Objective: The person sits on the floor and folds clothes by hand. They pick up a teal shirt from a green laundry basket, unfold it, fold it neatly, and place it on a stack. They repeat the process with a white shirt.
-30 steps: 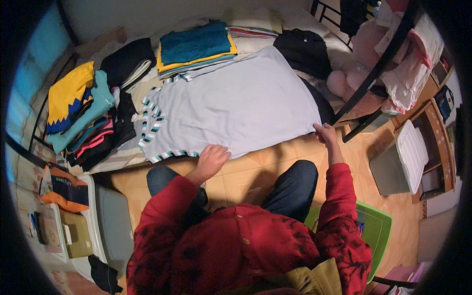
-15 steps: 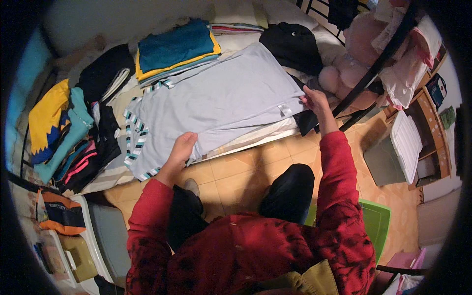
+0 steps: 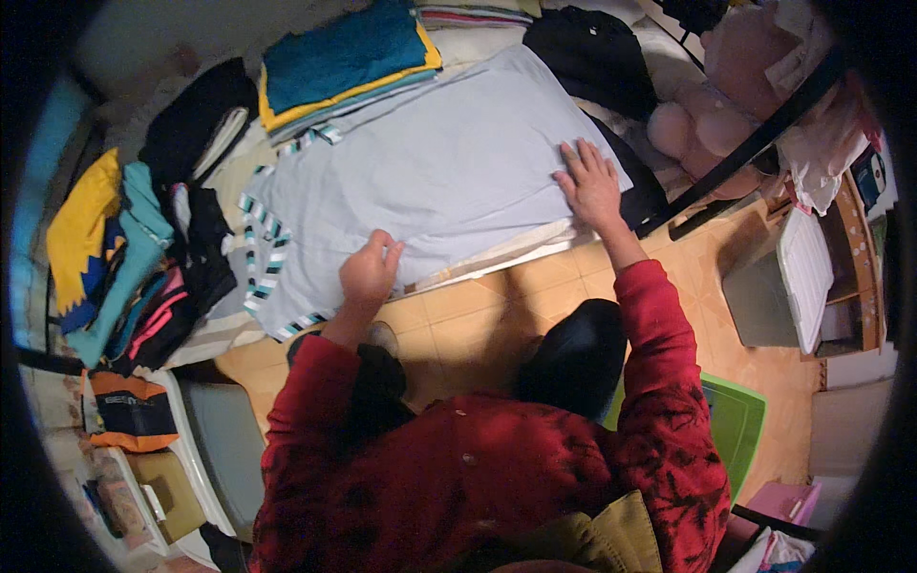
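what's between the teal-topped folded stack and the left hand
In the head view, the pale shirt with striped trim, laid out, lies between the folded stack and the left hand.

On the right, a pink plush toy was observed behind a black bar; a grey bin with a white lid stood on orange floor tiles. On the left, an orange-and-black bag was noted beside a white-edged tub.

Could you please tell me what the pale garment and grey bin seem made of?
The pale garment looks like soft, matt cloth, fibre unclear, given its fine creases. The grey bin seems smooth, probably plastic, as the ridges on its white lid suggest.
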Demonstrator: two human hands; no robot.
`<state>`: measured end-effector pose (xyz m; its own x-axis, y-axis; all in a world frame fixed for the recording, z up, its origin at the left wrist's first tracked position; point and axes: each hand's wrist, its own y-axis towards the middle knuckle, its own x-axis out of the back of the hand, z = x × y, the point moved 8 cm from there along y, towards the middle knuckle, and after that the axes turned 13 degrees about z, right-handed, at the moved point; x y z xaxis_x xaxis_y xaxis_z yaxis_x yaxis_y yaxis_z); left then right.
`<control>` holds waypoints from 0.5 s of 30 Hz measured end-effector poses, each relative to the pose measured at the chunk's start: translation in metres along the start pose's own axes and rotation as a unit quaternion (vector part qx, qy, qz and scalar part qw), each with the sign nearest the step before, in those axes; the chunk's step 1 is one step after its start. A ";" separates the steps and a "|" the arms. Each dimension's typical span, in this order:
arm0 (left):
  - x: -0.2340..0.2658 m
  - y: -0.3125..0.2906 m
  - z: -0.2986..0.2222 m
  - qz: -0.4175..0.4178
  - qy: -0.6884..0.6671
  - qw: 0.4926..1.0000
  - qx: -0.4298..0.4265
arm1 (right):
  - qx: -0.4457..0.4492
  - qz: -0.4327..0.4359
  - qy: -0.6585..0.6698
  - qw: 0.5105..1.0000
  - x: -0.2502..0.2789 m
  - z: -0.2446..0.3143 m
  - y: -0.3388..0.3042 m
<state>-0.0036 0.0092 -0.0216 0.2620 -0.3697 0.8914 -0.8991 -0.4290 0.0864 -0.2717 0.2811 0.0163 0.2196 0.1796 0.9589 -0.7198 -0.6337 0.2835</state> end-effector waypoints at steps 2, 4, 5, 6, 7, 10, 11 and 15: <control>0.002 -0.004 0.002 0.014 0.037 0.999 0.007 | -0.047 0.040 -0.028 0.998 -0.012 -0.017 0.005; 0.010 -0.011 0.006 -0.003 0.041 0.999 -0.010 | -0.020 0.004 -0.009 1.000 -0.013 -0.023 0.006; 0.014 -0.014 0.008 -0.008 0.049 0.999 -0.014 | -0.028 0.014 -0.008 0.999 -0.017 -0.028 0.006; 0.018 -0.017 0.010 -0.014 0.062 0.998 -0.015 | -0.027 0.025 -0.003 0.999 -0.020 -0.030 0.007; 0.022 -0.020 0.011 -0.019 0.069 0.997 -0.020 | -0.022 0.013 -0.001 1.000 -0.019 -0.031 0.007; 0.030 -0.024 0.014 -0.009 0.085 0.996 -0.014 | -0.030 0.037 -0.007 0.999 -0.019 -0.030 0.008; 0.035 -0.024 0.011 -0.023 0.091 0.995 -0.020 | -0.025 0.038 0.001 0.999 -0.016 -0.029 0.009; 0.057 -0.021 0.000 -0.064 0.077 0.994 -0.042 | -0.032 0.066 -0.001 0.997 -0.003 -0.026 0.018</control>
<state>0.0297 -0.0028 0.0271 0.3252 -0.1823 0.9279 -0.8898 -0.3911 0.2350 -0.3023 0.2883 0.0193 0.1218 0.0958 0.9879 -0.7834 -0.6018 0.1550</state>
